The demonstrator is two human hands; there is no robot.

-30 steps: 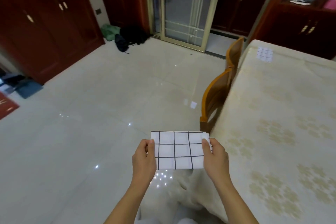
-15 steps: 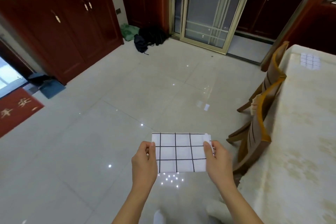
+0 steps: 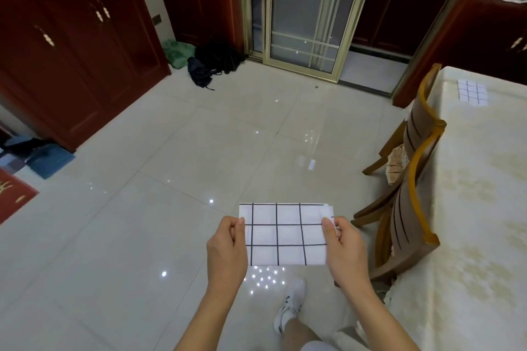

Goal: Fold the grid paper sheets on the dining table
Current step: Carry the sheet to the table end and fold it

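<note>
I hold a folded white grid paper sheet [image 3: 285,234] with black lines in the air over the tiled floor, left of the table. My left hand [image 3: 228,248] pinches its left edge and my right hand [image 3: 345,248] pinches its right edge, where the layers fan apart slightly. The dining table [image 3: 484,208], under a cream patterned cloth, runs along the right side. A second grid paper sheet [image 3: 472,92] lies flat near the table's far left corner.
Two wooden chairs [image 3: 410,196] are tucked against the table's left side, close to my right hand. My foot in a white shoe [image 3: 292,302] stands on the glossy floor. Dark red cabinets line the left wall; bags [image 3: 211,61] lie by a sliding glass door.
The view has swung left and away from the table, so the table now sits at the right edge. Both hands keep the same grip on the folded sheet.
</note>
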